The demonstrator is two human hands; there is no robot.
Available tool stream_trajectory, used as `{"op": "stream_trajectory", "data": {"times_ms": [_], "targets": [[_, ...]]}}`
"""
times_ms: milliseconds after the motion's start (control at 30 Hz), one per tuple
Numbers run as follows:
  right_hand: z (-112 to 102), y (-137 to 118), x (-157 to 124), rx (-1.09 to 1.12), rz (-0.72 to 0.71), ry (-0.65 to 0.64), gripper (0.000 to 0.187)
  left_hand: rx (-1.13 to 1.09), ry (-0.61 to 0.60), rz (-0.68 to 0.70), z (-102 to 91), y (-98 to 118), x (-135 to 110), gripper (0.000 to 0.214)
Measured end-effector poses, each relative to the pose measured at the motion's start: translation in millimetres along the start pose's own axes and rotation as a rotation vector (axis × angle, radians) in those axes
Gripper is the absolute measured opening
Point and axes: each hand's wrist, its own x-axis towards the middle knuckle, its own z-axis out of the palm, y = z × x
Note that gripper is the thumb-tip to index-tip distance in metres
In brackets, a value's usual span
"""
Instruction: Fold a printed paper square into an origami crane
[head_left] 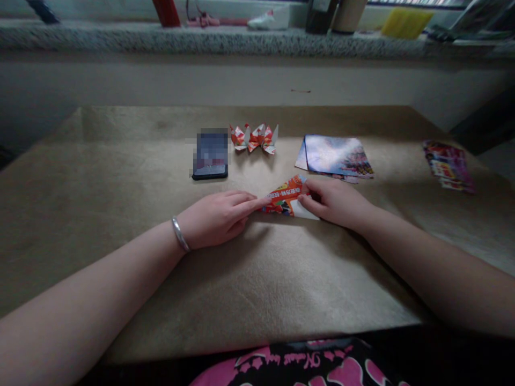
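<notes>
A folded piece of printed paper [281,199], orange with white lettering and a white part, lies on the table in front of me. My right hand [332,199] pinches its wide right end between thumb and fingers. At the pointed left end, the outstretched index finger of my left hand [219,217] rests on the paper, while its lower fingers bend under and are partly hidden. Just beyond, folded red-and-white paper cranes [255,139] stand close together. A phone [211,155], its screen blurred, is left of them.
A stack of printed paper sheets [333,153] lies behind my right hand. Farther right are pink and purple printed papers [448,166]. The tan tabletop [249,284] meets a wall, and a stone sill [241,40] above it holds bottles and a yellow object [407,22].
</notes>
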Motion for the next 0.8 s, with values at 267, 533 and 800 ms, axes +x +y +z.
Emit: {"op": "stream_trajectory", "data": {"times_ms": [267,533,800], "targets": [[-1.9,6.8,3.4,0.027,0.124,0.032,0.021,-0.03,-0.009,0.063,-2.6,5.1,1.6,0.046],[-2.5,6.2,2.1,0.044,0.074,0.08,0.02,-0.11,0.001,0.082,-1.8,3.9,3.1,0.042],[4.2,5.4,3.4,0.209,0.035,0.106,0.018,0.031,-0.022,0.151,-5.3,0.7,1.5,0.038]]}}
